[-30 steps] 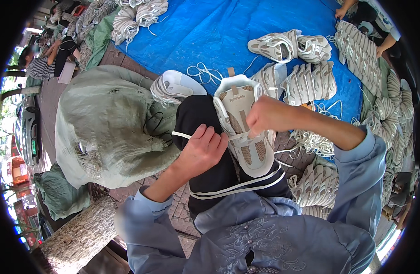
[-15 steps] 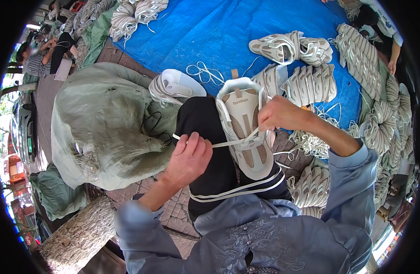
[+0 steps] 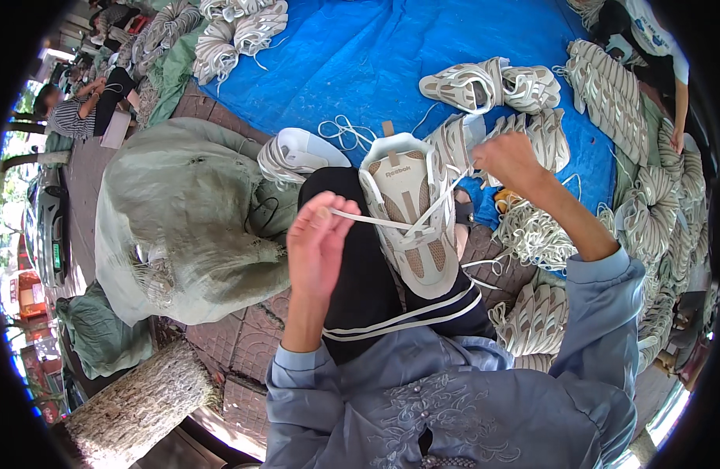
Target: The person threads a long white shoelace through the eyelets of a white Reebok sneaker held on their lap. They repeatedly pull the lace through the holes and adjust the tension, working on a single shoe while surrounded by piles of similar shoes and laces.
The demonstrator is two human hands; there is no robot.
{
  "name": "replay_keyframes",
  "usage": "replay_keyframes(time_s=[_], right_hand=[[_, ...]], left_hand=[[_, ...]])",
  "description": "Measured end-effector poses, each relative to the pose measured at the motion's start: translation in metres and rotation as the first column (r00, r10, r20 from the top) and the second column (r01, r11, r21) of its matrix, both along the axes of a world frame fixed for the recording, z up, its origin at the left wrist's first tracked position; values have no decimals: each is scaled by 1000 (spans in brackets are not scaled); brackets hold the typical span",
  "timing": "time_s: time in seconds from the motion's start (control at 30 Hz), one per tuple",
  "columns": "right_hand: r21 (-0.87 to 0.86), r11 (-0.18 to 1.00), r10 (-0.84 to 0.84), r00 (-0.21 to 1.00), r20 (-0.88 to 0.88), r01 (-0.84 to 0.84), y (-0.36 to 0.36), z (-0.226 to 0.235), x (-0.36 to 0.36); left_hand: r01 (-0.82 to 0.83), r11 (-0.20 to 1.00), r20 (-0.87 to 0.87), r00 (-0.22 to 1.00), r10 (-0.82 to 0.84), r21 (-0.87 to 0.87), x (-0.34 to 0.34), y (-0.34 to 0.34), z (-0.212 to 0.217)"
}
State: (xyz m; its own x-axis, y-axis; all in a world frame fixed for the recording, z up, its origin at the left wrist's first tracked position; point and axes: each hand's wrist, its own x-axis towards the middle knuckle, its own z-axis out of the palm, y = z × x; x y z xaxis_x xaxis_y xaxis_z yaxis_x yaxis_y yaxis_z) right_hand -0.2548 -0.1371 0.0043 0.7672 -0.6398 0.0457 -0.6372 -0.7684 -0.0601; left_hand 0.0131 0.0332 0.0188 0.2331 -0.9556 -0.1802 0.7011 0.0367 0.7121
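Observation:
A beige and white sneaker rests sole-down on my black-trousered leg, toe toward me. A white shoelace runs through its lower eyelets and stretches out to both sides. My left hand pinches the left end of the lace, pulled out to the left of the shoe. My right hand grips the right end, raised up and to the right of the shoe's tongue. The lace is taut between both hands.
A large grey-green sack lies at my left. A blue tarp ahead holds more sneakers and loose laces. Bundles of shoes are stacked at right. A log lies at lower left. Other people sit at far left and top right.
Both hands have pulled apart, drawing the lace out through the eyelets: the left hand moved left and up, the right hand rose up and to the right.

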Motion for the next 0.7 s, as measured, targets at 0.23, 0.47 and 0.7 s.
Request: replay_keyframes(time_s=[0.23, 0.47, 0.7], right_hand=[[926, 363, -491, 823, 286, -105, 46, 9, 22], [460, 870, -68, 878, 474, -181, 75, -4, 47], [573, 807, -31, 959, 282, -142, 67, 3, 65]], left_hand=[[-61, 998, 234, 971, 57, 11, 27, -31, 15], [-69, 996, 498, 863, 87, -54, 8, -67, 38], [-64, 976, 638, 747, 184, -206, -20, -81, 70]])
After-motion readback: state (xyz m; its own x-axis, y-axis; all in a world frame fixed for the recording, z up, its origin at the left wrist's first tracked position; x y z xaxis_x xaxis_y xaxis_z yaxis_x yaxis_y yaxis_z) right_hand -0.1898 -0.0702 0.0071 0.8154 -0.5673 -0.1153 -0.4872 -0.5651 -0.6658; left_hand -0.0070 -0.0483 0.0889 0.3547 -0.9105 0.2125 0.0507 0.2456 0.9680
